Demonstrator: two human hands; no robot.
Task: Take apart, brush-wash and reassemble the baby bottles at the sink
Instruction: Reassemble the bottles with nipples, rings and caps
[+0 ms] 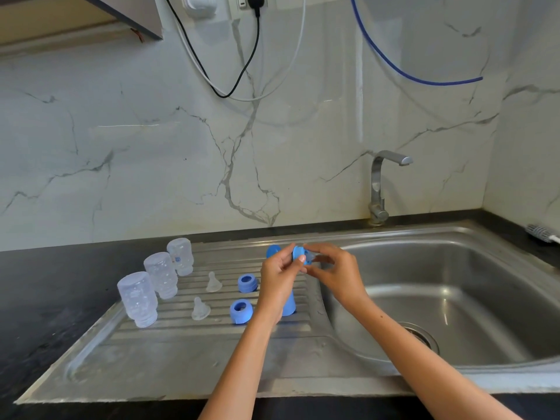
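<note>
My left hand (280, 278) pinches a blue screw ring (300, 255) above the drainboard's right end. My right hand (336, 272) pinches the clear teat (311, 256) that sits in that ring. Three clear bottles (138, 299) (161, 274) (181, 256) stand upside down on the drainboard (181, 353). Two loose clear teats (213, 282) (200, 309) and two blue rings (247, 283) (241, 311) lie to their right. Blue caps (289, 304) (272, 251) stand partly hidden behind my left hand.
The steel sink bowl (454, 268) lies to the right with its drain (419, 336) and a tap (380, 183) at the back. A bottle brush (541, 233) lies on the far right of the black counter (45, 292). Cables hang on the marble wall.
</note>
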